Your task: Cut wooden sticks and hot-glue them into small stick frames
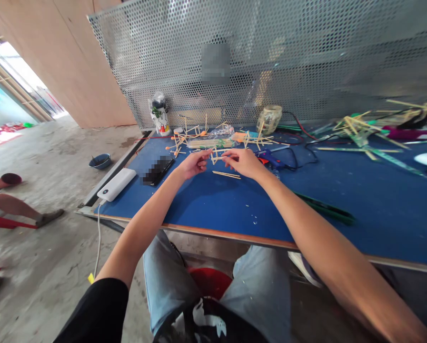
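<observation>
Over the blue table (206, 205), a small frame of thin wooden sticks (217, 157) is between my two hands. My left hand (195, 164) has its fingers curled and pinched at the frame's left end. On the other side my right hand (243, 162) pinches the right end of the frame between thumb and fingers. Loose sticks (226, 175) lie on the table just below the hands. Behind them rest a bundle of sticks (211, 143) in clear wrap and stick structures (179, 143) with orange joints.
A white power bank (116, 185) and a black phone (158, 171) lie at the left. A blue glue gun (273, 159), a jar (269, 119) and a green tool (323, 208) are rightward. A perforated metal panel (184, 62) stands behind. A person's leg (15, 207) shows far left.
</observation>
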The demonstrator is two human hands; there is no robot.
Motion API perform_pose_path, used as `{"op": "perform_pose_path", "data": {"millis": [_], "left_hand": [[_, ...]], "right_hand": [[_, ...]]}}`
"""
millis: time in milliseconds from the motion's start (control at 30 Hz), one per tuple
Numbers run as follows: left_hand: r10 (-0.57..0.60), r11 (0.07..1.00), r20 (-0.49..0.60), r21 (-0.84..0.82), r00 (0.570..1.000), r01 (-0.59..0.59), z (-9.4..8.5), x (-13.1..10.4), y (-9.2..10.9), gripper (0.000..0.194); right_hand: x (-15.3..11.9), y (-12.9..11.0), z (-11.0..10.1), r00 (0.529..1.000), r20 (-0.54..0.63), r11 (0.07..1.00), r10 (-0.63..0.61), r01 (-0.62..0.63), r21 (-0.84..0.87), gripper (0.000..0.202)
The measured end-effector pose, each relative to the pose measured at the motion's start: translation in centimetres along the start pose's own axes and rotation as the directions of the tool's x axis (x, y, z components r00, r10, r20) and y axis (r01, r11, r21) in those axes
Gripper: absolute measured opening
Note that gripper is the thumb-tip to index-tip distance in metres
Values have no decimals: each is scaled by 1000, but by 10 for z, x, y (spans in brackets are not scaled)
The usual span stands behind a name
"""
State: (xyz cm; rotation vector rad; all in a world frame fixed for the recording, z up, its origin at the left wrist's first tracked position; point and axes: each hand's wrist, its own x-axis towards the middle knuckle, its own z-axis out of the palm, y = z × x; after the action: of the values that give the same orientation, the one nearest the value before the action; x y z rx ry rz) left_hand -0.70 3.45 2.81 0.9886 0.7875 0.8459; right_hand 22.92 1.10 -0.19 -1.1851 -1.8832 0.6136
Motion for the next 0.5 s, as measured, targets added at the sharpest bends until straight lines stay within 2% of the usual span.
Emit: {"op": "perform_pose_path", "data": {"millis": [333,500], "left_hand": [[116,993,-192,25,975,-113,-10,9,-1,18],[146,987,-198,94,969,-130,-14,10,-2,19]], "right_hand": [[1,-4,-4,993,-113,994,-36,23,-108,35],[1,-6,-2,991,-121,992,-60,46,-114,35]]}}
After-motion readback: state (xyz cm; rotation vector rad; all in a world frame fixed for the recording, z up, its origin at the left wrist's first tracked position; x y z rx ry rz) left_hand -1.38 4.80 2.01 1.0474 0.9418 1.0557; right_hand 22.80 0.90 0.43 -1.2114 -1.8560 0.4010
